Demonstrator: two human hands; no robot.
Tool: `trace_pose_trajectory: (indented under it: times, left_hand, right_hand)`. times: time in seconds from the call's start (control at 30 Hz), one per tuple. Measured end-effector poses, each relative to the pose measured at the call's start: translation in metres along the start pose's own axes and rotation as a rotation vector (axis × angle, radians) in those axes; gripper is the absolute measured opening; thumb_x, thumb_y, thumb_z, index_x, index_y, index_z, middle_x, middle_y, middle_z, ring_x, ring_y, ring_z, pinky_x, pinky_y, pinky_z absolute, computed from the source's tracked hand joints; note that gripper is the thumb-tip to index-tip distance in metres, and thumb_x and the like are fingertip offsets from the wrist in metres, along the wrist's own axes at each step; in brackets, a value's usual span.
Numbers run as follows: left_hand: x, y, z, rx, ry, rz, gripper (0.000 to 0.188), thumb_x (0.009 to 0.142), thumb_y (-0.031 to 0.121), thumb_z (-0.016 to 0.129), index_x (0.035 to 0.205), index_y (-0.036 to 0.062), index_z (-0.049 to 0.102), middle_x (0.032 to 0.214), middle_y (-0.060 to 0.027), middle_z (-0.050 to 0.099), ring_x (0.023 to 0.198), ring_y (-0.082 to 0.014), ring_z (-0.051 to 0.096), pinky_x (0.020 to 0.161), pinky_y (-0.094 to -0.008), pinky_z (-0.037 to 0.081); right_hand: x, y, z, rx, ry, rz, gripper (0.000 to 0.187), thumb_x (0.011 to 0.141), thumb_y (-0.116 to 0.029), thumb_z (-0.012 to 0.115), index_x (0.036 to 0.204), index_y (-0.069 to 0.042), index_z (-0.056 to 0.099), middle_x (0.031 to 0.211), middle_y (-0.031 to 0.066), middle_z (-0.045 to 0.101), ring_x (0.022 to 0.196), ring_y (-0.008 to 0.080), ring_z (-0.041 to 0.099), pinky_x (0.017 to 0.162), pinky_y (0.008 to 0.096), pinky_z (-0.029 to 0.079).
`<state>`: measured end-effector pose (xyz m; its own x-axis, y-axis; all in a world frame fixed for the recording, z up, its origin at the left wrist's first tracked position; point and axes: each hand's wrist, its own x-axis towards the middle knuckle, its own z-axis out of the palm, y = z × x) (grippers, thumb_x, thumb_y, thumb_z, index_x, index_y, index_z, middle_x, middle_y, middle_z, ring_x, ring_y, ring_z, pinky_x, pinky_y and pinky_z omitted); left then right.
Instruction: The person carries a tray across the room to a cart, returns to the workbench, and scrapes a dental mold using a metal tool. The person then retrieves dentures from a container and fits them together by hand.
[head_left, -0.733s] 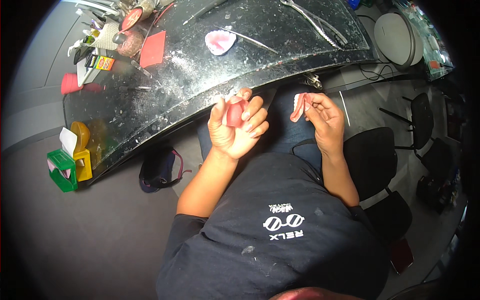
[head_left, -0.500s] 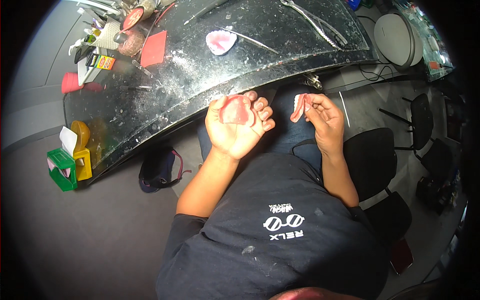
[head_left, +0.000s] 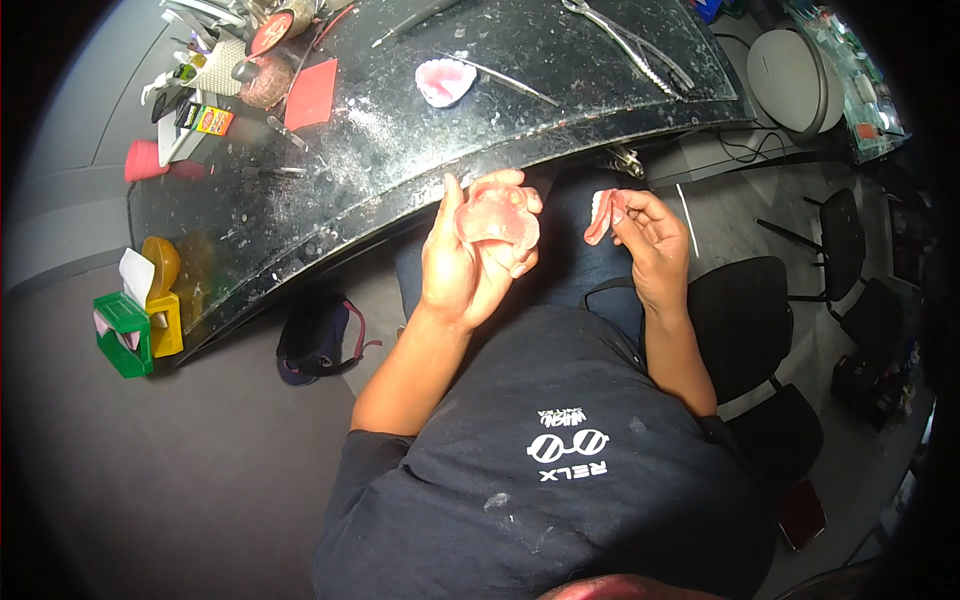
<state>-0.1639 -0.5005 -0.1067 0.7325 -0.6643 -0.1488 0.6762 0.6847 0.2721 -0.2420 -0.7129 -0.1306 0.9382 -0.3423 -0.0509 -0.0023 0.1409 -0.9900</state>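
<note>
My left hand (head_left: pixel 455 270) is closed around a pink denture base (head_left: pixel 498 218), palm up, fingers curled behind it and the thumb at its left side. The base is arch-shaped, with its smooth pink face toward me; no teeth show on it from here. To the right, my right hand (head_left: pixel 658 245) pinches a pink denture (head_left: pixel 603 215) between thumb and fingers, with a row of white teeth along its left edge. The two pieces are apart, both in the air in front of the bench edge, above my lap.
On the dusty black bench (head_left: pixel 390 150) lie a white-and-pink dental cast (head_left: pixel 444 82), a thin metal tool (head_left: pixel 505 82), long metal tongs (head_left: pixel 630 48) and a red wax sheet (head_left: pixel 311 94). Cups and jars crowd the left back. Black chairs (head_left: pixel 740 320) stand at right.
My left hand has turned and tilted the denture base, bringing it slightly right and its thumb upright. The right hand and its denture have hardly moved.
</note>
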Motion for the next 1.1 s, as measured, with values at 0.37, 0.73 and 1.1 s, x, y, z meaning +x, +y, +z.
trace_pose_trajectory:
  times: [0.37, 0.73, 1.1]
  left_hand:
    - [-0.009, 0.002, 0.017, 0.077, -0.093, 0.076, 0.065, 0.107, 0.051, 0.024, 0.135, -0.0026, 0.048, 0.111, -0.0199, 0.06, 0.079, -0.025, 0.061, 0.064, -0.0328, 0.049]
    - [-0.013, 0.003, 0.02, 0.298, -0.112, 0.166, 0.065, 0.108, 0.048, 0.024, 0.139, -0.0056, 0.044, 0.113, -0.0216, 0.056, 0.079, -0.0236, 0.059, 0.065, -0.0299, 0.047]
    - [-0.012, 0.005, 0.024, 0.331, -0.093, 0.16, 0.068, 0.107, 0.049, 0.027, 0.14, -0.0083, 0.043, 0.116, -0.0259, 0.059, 0.08, -0.0248, 0.062, 0.064, -0.0301, 0.05]
  right_hand:
    - [-0.002, -0.003, 0.001, 0.02, -0.01, 0.026, 0.018, 0.095, -0.001, 0.065, 0.111, 0.005, 0.065, 0.092, 0.0023, 0.066, 0.077, 0.004, 0.056, 0.068, 0.0183, 0.044]
    - [-0.002, -0.001, 0.001, 0.009, -0.024, 0.025, 0.017, 0.095, -0.006, 0.066, 0.11, 0.003, 0.066, 0.093, 0.0031, 0.068, 0.079, 0.0052, 0.059, 0.068, 0.0193, 0.044]
    - [-0.001, -0.001, 0.0, 0.019, -0.053, 0.019, 0.015, 0.096, -0.008, 0.065, 0.108, 0.001, 0.067, 0.095, 0.0035, 0.07, 0.081, 0.0058, 0.061, 0.069, 0.0203, 0.044]
